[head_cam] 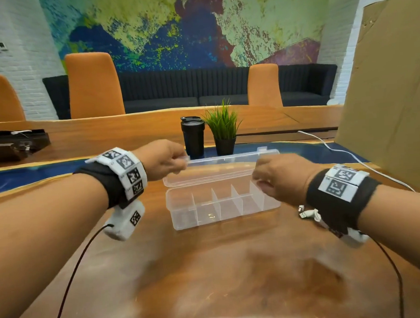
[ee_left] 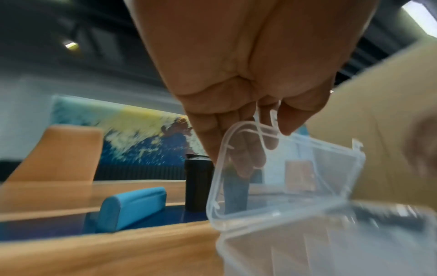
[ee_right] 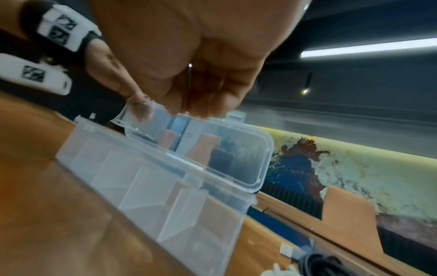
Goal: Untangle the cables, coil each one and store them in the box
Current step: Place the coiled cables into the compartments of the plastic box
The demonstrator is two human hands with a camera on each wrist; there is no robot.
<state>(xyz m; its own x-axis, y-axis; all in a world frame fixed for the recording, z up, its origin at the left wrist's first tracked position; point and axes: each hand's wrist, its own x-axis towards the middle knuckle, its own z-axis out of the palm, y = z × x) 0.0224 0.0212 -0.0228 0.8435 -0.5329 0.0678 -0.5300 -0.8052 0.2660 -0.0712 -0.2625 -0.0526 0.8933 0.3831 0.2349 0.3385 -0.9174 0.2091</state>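
A wooden table [head_cam: 210,268] with a blue strip across it carries a black lidded tumbler [head_cam: 193,135] and, just beside it on the right, a small green plant [head_cam: 223,126] in a black pot. Behind the table stand three orange chairs [head_cam: 94,84], then a long dark sofa [head_cam: 183,89] against a wall painted in greens, blues and dark red [head_cam: 185,26]. White brick walls [head_cam: 15,47] flank the painting. A large cardboard sheet [head_cam: 390,88] stands upright at the right edge. Dark flat items [head_cam: 13,144] lie far left on the table. The left wrist view shows a blue roll-shaped object [ee_left: 132,207] lying on the blue strip.
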